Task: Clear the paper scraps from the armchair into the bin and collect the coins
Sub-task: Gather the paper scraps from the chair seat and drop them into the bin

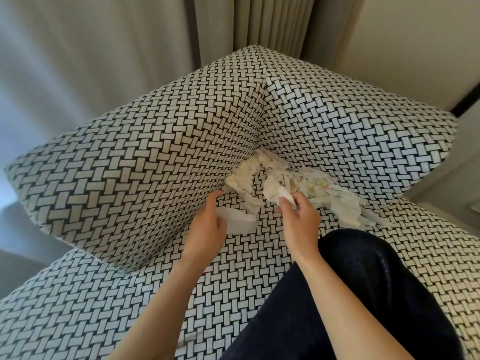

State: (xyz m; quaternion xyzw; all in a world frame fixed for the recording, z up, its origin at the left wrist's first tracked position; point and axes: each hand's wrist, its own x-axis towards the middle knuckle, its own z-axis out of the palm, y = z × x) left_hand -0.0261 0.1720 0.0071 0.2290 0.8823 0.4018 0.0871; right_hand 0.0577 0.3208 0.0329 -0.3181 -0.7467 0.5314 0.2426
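Scrap-gathering step: right hand (298,222) pinched a scrap (279,196) off the pile (324,193) in the armchair (155,157) seat's far corner, left hand (207,224) gripped a flat white piece (240,224); next probably needed carrying both to the bin, unseen here, coins unseen too.

Bare forearms (161,297) up from 6 o'clock, left hand (207,226) and right hand (298,220) likewise bare. At 5 o'clock, dark navy trouser leg (389,281), smooth cloth, faint lengthwise line near its middle.
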